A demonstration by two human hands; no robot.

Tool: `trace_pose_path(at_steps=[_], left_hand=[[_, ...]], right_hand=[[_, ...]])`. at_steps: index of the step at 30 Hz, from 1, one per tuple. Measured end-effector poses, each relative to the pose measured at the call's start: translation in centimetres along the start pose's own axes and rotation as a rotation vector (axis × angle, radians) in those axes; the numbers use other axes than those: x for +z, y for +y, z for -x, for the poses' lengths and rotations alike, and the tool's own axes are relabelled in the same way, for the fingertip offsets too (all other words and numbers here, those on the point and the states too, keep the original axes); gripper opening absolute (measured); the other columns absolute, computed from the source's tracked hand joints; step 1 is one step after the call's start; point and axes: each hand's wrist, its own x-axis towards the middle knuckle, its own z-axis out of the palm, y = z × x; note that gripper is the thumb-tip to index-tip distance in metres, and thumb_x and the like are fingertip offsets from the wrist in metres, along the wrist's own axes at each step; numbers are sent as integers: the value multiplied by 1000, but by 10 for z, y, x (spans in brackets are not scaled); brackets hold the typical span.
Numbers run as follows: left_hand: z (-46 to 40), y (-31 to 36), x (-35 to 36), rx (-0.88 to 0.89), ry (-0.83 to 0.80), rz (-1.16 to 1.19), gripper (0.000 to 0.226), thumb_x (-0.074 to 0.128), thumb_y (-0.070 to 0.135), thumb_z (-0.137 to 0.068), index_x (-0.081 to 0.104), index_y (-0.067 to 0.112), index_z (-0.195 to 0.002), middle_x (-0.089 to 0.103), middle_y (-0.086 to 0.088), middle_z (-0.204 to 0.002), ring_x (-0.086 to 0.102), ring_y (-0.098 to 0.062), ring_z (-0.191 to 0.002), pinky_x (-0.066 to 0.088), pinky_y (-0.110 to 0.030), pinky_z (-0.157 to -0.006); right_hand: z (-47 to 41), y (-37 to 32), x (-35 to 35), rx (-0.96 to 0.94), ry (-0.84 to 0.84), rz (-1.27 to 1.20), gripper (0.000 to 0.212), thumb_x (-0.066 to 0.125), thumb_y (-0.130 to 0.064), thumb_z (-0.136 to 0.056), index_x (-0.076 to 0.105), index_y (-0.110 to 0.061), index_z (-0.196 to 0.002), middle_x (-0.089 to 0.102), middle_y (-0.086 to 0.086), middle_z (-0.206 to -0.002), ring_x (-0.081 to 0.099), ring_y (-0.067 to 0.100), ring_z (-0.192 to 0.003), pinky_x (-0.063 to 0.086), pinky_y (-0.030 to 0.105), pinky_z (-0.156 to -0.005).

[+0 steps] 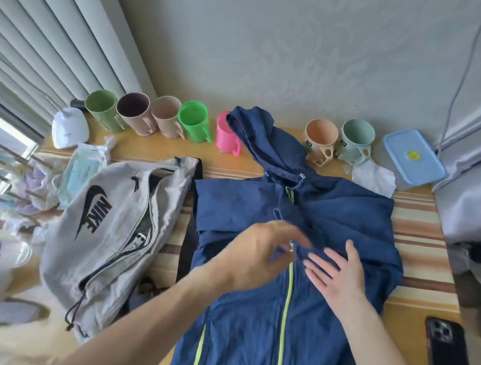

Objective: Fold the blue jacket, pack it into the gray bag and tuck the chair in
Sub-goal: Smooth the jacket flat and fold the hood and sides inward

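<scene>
The blue jacket [304, 296] lies spread on the table [152, 150], front side up, with its yellow-green zipper running down the middle and both sleeves folded across the chest. The hood points to the wall. The left hand [257, 257] is blurred; its fingers are curled over the folded sleeve near the zipper, but I cannot tell if they grip the cloth. The right hand [334, 272] is open and flat, pressing on the jacket just beside the zipper. The gray bag [114, 236] lies left of the jacket, touching its edge. 7 cups stand along the wall, and a black phone [450, 363] lies at the right
</scene>
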Motion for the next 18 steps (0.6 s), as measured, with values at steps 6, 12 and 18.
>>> trace_pose_path(at_steps=[6,12,18], left_hand=[[44,-109,7,-370,337,-504,38,69,9,-81,64,19,-117,60,-6,-117,58,-33,-106,52,-42,-87],[43,-159,16,-409,91,-758,36,71,14,-82,60,17,-116,57,-6,-117,59,-33,-101,59,-45,-69],[69,-172,-1,-367,215,-767,31,63,-13,-77,70,9,-98,66,-12,-100,67,-38,-75,59,-42,-63]], right_hand=[[-28,12,-14,-902,241,970,90,80,-59,-71,41,-20,-142,51,4,-140,51,25,-125,48,43,-100],[-78,33,39,-1193,-169,1957,64,93,-26,-60,64,-16,-116,38,19,-157,43,41,-138,48,53,-100],[-71,-31,14,-739,129,636,15,67,-16,-89,68,-10,-103,70,-1,-101,66,26,-101,49,34,-81]])
